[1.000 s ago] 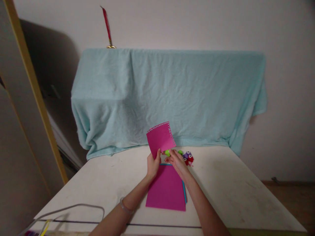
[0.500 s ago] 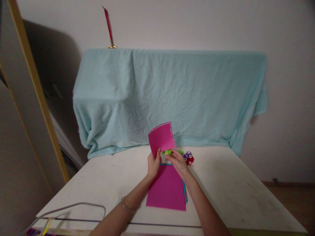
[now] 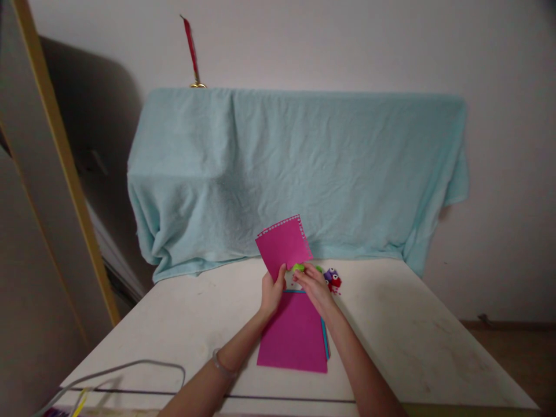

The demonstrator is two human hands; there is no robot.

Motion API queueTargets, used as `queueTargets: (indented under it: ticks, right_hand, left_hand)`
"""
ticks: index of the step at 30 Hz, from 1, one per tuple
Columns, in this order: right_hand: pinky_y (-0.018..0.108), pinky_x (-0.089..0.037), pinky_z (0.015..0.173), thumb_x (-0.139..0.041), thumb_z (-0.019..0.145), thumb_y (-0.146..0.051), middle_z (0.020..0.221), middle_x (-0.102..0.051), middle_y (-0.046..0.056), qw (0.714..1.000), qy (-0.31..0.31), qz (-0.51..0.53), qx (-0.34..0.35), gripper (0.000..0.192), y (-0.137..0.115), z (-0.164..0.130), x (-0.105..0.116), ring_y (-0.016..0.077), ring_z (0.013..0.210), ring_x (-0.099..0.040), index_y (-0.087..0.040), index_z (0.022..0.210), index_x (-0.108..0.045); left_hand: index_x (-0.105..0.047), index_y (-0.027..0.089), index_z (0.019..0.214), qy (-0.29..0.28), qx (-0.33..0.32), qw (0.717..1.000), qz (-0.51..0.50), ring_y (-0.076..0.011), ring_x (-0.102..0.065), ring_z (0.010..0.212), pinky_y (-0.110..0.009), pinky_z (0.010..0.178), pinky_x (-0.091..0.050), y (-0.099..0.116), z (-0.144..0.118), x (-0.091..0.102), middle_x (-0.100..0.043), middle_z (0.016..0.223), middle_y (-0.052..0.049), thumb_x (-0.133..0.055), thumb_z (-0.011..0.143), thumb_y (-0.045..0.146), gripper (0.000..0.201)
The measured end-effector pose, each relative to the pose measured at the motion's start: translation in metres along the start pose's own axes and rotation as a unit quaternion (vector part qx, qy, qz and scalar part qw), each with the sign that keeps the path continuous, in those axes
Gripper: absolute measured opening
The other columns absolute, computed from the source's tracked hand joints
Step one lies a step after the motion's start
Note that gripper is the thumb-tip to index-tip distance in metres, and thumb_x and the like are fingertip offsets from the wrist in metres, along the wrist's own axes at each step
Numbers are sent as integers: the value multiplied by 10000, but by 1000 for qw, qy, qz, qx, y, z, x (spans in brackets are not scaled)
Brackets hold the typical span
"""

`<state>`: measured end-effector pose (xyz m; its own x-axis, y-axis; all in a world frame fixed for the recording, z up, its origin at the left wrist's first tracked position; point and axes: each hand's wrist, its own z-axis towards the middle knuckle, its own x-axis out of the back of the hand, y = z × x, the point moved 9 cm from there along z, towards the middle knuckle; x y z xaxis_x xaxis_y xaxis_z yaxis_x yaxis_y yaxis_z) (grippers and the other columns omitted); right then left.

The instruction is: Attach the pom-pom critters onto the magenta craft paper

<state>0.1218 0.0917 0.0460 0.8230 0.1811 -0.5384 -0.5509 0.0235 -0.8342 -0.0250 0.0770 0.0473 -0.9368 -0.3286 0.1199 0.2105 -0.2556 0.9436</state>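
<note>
Fingers of the left hand [image 3: 273, 292] are still pinching the pink sheet [image 3: 284, 244] upright above the worktop's [image 3: 412, 341] far edge, tilting it slightly, while the right hand [image 3: 313, 285] keeps gripping the green punch [image 3: 299, 267] at its lower edge.

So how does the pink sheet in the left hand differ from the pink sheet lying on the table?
The held sheet stands upright, pinched by the left hand; the flat sheet lies on the table. The held sheet looks smaller and has a punched, lacy border on its top and right edges; the flat sheet's edges are plain. Both are the same magenta.
</note>
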Motion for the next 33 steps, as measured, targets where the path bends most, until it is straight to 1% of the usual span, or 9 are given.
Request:
queueTargets:
  ticks: [3,9,15,17,20,22,24,27,33]
  right_hand:
    - [284,-527,791,-910,622,-294,849,-713,7,1000,-1,12,2,300,-2,1,1,147,772,-650,-203,833,-718]
    - [282,-525,839,-917,618,-268,856,-710,-4,999,1,31,10,298,-3,3,4,154,827,-672,-208,823,-710]
    - [304,-516,892,-909,640,-277,894,-725,8,999,-2,27,16,314,-5,3,5,173,884,-688,-215,874,-711]
    - [296,-524,858,-908,641,-300,907,-717,8,1000,11,19,13,320,-6,3,9,167,869,-681,-214,875,-708]
    - [249,-515,708,-902,645,-337,883,-692,-2,999,33,-10,7,332,-7,4,16,132,759,-639,-210,879,-704]
    - [218,-461,590,-891,658,-348,841,-669,-15,999,39,-28,13,323,-9,4,18,98,650,-571,-210,878,-699]
    - [208,-401,524,-878,672,-349,818,-657,-24,998,37,-34,23,309,-11,5,18,80,587,-506,-210,879,-696]
    - [217,-381,517,-880,659,-338,823,-666,-21,998,45,-29,34,322,-12,6,20,81,578,-493,-212,897,-703]
    - [245,-445,601,-881,646,-317,845,-702,1,996,75,-22,48,360,-11,8,28,113,645,-573,-220,953,-720]
  left_hand:
    - [-530,195,571,-10,-1,1000,1,-140,-492,481,-254,546,-379,-3,1,-3,-505,469,16,-478,929,627,563]
    - [-523,192,559,-10,-5,1000,2,-133,-484,471,-249,541,-373,-8,3,-5,-501,463,18,-484,927,625,569]
    - [-526,194,562,-7,-4,1000,-6,-137,-489,470,-251,532,-375,-10,3,-4,-510,469,11,-491,922,626,564]
    - [-528,192,565,-5,-5,1000,-5,-137,-485,467,-251,528,-372,-10,3,-4,-507,468,11,-491,921,630,566]
    - [-556,182,601,-1,-4,1000,-4,-133,-474,468,-247,516,-358,-12,4,-3,-503,476,17,-484,924,637,562]
    - [-589,173,651,0,-2,1000,-6,-132,-471,475,-241,511,-352,-13,4,-3,-503,485,22,-479,928,635,550]
    - [-613,168,699,1,-2,1000,-8,-131,-471,480,-236,512,-350,-14,5,-2,-503,493,28,-480,931,631,534]
    - [-619,170,735,2,-4,1000,-12,-131,-479,494,-232,522,-357,-15,4,-1,-506,509,31,-473,940,620,515]
    - [-601,174,731,10,-12,1000,-20,-130,-477,519,-227,528,-356,-18,6,-1,-518,546,24,-474,946,603,496]
